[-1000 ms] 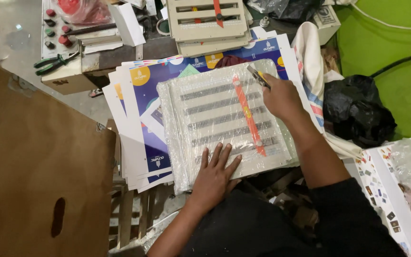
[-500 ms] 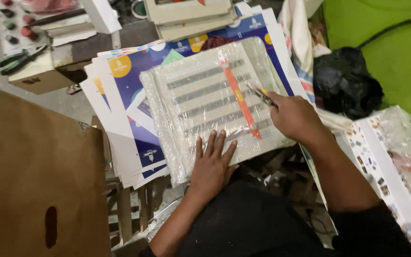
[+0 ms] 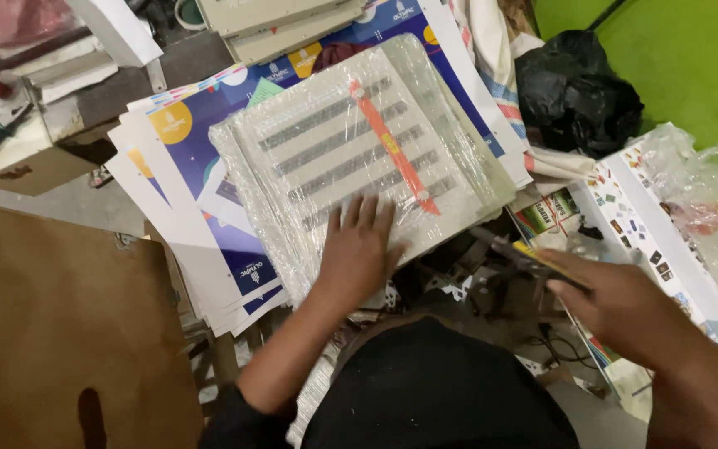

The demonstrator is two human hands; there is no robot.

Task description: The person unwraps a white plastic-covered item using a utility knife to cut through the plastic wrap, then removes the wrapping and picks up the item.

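L hand [image 3: 357,249] lay spread flat on the wrapped vent [image 3: 359,150] atop the posters [image 3: 201,191], R hand [image 3: 625,308] right of vent pinching a cutter [image 3: 525,254]; prob. mid-unwrap, next cut needs a shallow blade.

A brown cardboard sheet [image 3: 60,333] fills the lower left of the frame. Grey concrete floor [image 3: 51,208] shows at left. A bright green surface [image 3: 691,58] covers the upper right, under dim indoor light.
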